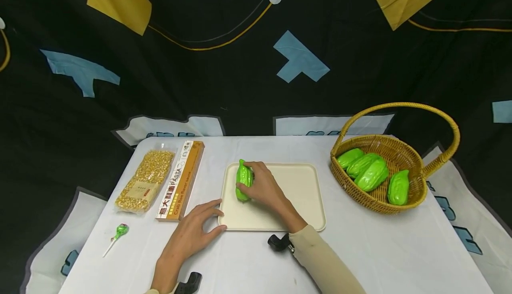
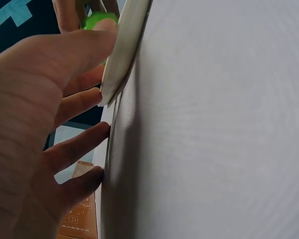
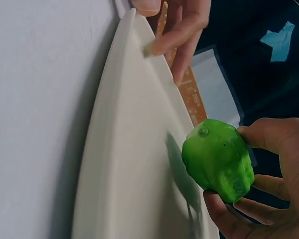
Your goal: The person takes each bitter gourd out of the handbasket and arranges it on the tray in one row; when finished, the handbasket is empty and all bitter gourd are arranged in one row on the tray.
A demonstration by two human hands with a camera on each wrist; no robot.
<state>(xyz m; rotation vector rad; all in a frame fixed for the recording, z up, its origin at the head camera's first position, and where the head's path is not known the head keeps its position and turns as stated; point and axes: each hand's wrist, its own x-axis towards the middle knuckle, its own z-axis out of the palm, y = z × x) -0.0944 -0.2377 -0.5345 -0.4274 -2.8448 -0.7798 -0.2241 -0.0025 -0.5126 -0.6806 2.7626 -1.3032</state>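
Note:
A bumpy green bitter melon (image 1: 243,180) is pinched between the thumb and fingers of my right hand (image 1: 266,189), over the left side of a cream rectangular tray (image 1: 296,192). Its shadow falls on the tray in the right wrist view, where the melon's (image 3: 219,159) rounded end faces the camera; whether it touches the tray I cannot tell. My left hand (image 1: 192,232) lies at the tray's near left corner, fingers spread, with the thumb against the rim (image 2: 120,64).
On the right stands a wicker basket (image 1: 360,200) with a tall handle, holding several more bitter melons (image 1: 373,175). To the left lie a pasta box (image 1: 182,180), a bag of corn kernels (image 1: 150,174) and a green lollipop (image 1: 122,230). A dark patterned cloth hangs behind the table.

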